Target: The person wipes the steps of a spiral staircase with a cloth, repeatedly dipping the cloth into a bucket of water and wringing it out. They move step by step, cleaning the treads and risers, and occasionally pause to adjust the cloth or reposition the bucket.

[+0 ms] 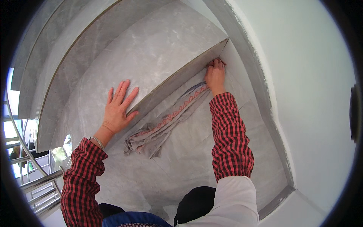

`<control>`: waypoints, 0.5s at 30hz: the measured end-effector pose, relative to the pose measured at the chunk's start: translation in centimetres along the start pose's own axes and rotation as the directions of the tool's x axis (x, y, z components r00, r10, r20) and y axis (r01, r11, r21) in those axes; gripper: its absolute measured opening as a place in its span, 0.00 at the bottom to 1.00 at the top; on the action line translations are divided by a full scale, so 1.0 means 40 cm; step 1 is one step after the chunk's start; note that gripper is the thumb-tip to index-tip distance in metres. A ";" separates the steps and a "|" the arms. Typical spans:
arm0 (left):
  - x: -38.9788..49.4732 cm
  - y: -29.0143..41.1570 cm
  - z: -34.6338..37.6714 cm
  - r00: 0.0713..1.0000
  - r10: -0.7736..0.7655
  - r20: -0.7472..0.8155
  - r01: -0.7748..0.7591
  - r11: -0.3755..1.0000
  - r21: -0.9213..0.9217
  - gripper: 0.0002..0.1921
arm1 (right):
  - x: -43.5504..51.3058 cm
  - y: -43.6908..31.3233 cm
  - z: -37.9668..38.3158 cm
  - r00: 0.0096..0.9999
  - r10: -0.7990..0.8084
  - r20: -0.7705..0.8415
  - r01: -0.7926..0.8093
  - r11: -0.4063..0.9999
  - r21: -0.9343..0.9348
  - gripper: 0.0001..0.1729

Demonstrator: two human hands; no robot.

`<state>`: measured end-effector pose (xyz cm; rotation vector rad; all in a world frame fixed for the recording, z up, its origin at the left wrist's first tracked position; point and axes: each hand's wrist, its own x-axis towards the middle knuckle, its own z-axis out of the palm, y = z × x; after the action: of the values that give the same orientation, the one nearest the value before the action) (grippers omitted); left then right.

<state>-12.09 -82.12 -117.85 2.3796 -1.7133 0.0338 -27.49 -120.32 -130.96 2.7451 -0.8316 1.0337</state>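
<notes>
My right hand (216, 74) is at the inner corner of a stair step, its fingers curled on one end of a grey cleaning cloth (170, 117) with a red zigzag pattern. The cloth trails from that hand down to the left over the grey tiled landing, its far end bunched. My left hand (117, 109) rests with fingers spread on the tread of the grey stone-look step (158, 54), its thumb over the front edge, holding nothing. Red-and-black checked sleeves cover both forearms, and a bracelet (97, 142) circles the left wrist.
More curved stair steps (61, 71) rise at the upper left. Metal railings (42, 183) stand at the lower left. A grey skirting (262, 96) runs along the white wall (309, 93) on the right. My knees, in dark cloth, show at the bottom.
</notes>
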 end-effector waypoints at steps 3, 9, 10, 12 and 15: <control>-0.004 -0.013 0.002 1.000 0.009 -0.005 -0.009 1.000 0.001 0.45 | 0.015 0.046 -0.016 0.978 0.039 0.205 -0.031 0.999 -0.042 0.09; -0.009 -0.007 -0.002 1.000 0.007 0.015 -0.007 1.000 0.008 0.46 | -0.119 0.129 -0.145 0.927 0.107 0.360 -0.021 0.972 -0.235 0.12; -0.017 -0.013 -0.008 1.000 -0.007 0.024 0.006 1.000 0.013 0.46 | -0.149 0.120 -0.179 0.912 0.136 0.388 -0.014 0.954 -0.301 0.11; -0.022 -0.014 -0.013 1.000 -0.005 0.003 0.004 1.000 0.008 0.45 | -0.217 0.143 -0.261 0.885 0.217 0.412 -0.030 0.910 -0.415 0.10; -0.022 -0.012 -0.016 1.000 -0.013 -0.015 0.012 1.000 -0.006 0.44 | -0.341 0.223 -0.381 0.694 0.441 0.568 -0.153 0.862 -0.483 0.11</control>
<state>-11.86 -81.01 -117.42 2.3796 -1.6894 0.0445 -49.51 -117.54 -128.83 2.6226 -1.4387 -0.1874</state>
